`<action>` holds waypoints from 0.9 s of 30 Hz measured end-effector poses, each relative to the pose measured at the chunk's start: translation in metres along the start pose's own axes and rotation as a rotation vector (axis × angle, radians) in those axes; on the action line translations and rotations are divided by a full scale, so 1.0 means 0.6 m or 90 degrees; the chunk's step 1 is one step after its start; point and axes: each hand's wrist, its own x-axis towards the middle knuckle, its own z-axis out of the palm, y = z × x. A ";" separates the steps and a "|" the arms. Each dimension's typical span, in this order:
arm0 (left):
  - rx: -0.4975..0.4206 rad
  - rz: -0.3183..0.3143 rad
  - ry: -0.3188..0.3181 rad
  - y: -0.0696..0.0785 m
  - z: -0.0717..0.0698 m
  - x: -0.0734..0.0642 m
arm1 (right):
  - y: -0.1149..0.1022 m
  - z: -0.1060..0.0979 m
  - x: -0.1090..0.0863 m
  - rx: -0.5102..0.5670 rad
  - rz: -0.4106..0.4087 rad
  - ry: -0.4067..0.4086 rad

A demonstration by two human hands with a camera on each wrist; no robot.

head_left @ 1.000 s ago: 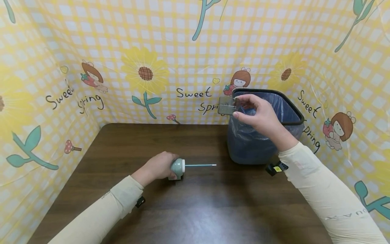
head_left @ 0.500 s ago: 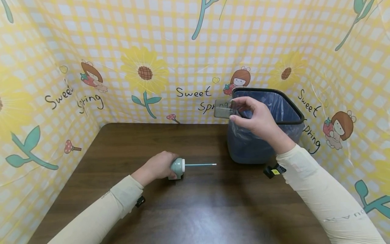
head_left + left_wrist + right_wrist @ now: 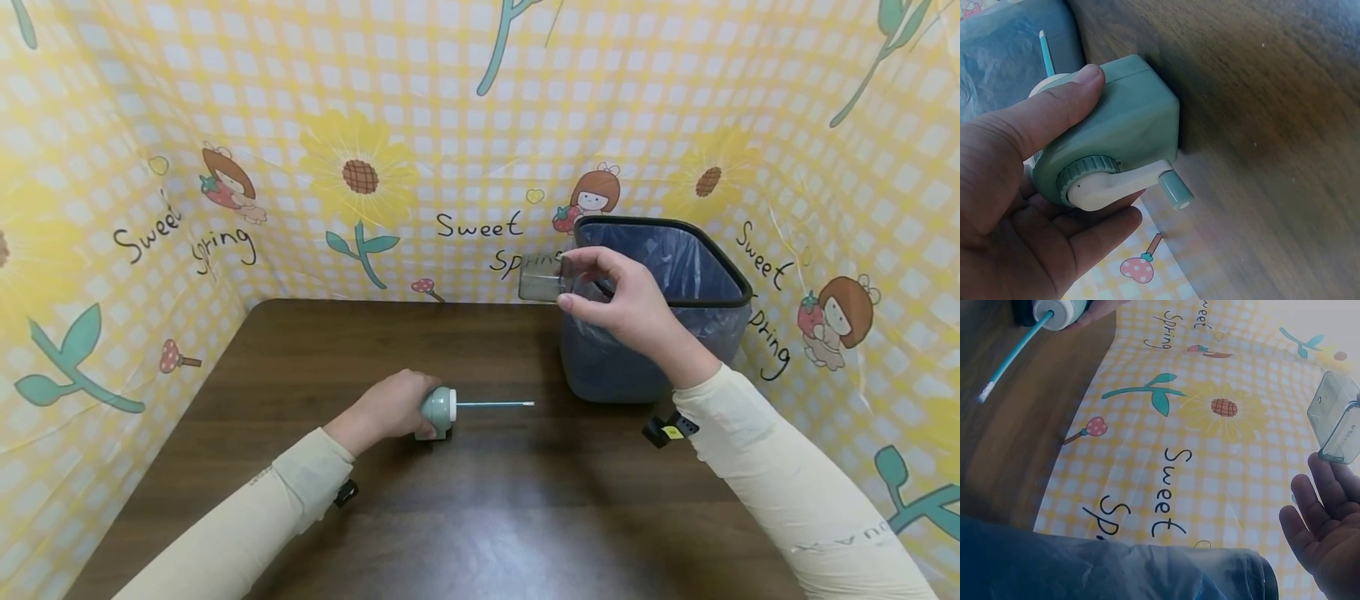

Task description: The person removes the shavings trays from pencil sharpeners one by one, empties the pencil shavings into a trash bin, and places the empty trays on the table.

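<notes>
My left hand [image 3: 393, 406] grips a green crank pencil sharpener [image 3: 1129, 106] on the table, thumb along its body. A white crank arm with a green knob [image 3: 1176, 190] sticks out on the side in the left wrist view. From the sharpener's white front a teal pencil [image 3: 491, 404] points right, eraser end out. Raised in front of the bin, my right hand [image 3: 626, 296] pinches a clear, smoky plastic box [image 3: 542, 277], the sharpener's shavings drawer by its look, between thumb and fingers. In the right wrist view the box [image 3: 1338, 419] shows see-through walls, with no shavings visible.
A trash bin [image 3: 611, 367] with a black rim and a translucent liner stands at the table's back right, just behind my right hand. Yellow checked cloth [image 3: 465, 150] with flowers surrounds the dark wooden table [image 3: 322, 342].
My right hand has moved left and slightly down with the plastic box, away from the bin's opening. The left hand and the sharpener stay in place.
</notes>
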 end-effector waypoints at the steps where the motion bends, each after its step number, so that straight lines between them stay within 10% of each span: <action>1: -0.001 -0.001 -0.002 0.001 -0.001 0.000 | 0.000 0.001 -0.001 0.001 0.000 -0.001; 27: -0.004 0.002 -0.006 0.005 -0.005 -0.004 | 0.002 0.030 -0.020 0.021 -0.009 -0.023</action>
